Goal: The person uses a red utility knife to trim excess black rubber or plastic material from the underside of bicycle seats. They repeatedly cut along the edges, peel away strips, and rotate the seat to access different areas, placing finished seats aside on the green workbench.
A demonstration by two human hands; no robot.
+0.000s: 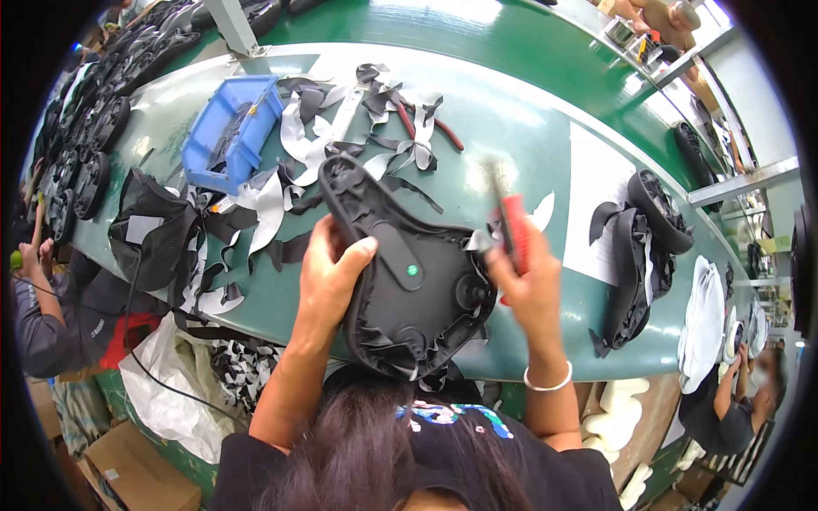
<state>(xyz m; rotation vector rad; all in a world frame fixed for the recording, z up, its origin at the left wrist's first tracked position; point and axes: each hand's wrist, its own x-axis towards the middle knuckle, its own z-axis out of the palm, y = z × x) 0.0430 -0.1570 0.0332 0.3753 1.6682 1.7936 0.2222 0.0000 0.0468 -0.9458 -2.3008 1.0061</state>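
Note:
A black saddle-shaped piece (pixel 375 247) is held above the table's near edge, its hollow underside facing up. Dark fabric is gathered around its rim, and a small green round sticker (pixel 412 270) sits on its middle. My left hand (pixel 332 268) grips its left edge, thumb on top and fingers underneath. On the right edge, my right hand (pixel 530 277) is closed around a red-handled tool (pixel 516 228). The tool's dark, blade-like end points away and is smeared by motion, so its kind is unclear. A greyish scrap (pixel 481 241) shows by my right fingertips.
Cut black and white fabric strips (pixel 319 128) cover the far-left table, beside a blue bin (pixel 228 136) and red-handled pliers (pixel 417 128). A black bag-like heap (pixel 153 217) lies left. More black saddle-shaped pieces (pixel 635 264) rest right. Co-workers (pixel 64 315) sit at both sides.

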